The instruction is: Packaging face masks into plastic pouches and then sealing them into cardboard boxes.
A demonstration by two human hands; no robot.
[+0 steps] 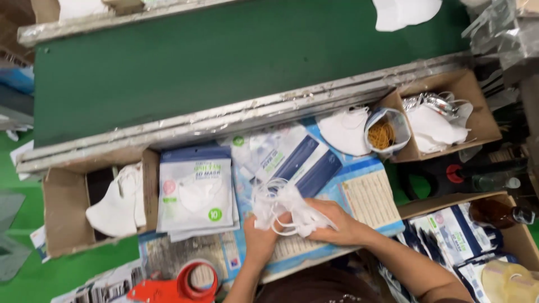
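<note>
- Dark hair of the person's own head [320, 286] fills the bottom edge of the view, nearest of all, between the two forearms.
- Green conveyor belt [224, 62] is the largest thing; it runs across the whole upper part, with a metal rail [236, 115] along its near side.
- Blue printed sheet [365, 196] covers the work table below the rail, and both hands rest over it.
- Cardboard box [62, 213] at the left holds loose white masks; a second cardboard box [477, 106] at the upper right holds more masks and silver wrapping.
- A third box [516, 235] at the lower right holds blue and white packets.
- Stack of flat packets [195, 188] lies just beside the left box; an open pouch [297, 157] lies near it, above the hands.
- Bundle of white masks [281, 207] is in the middle of the table, held between both hands, its ear loops hanging loose.
- Right hand [334, 221] is closed over the right side of the bundle.
- Left hand [264, 235] grips the bundle from below, fingers curled around the loops.
- Red tape dispenser [179, 283] lies at the bottom, near the left forearm.
- Small bag of rubber bands [383, 133] stands open beside the upper right box.
</note>
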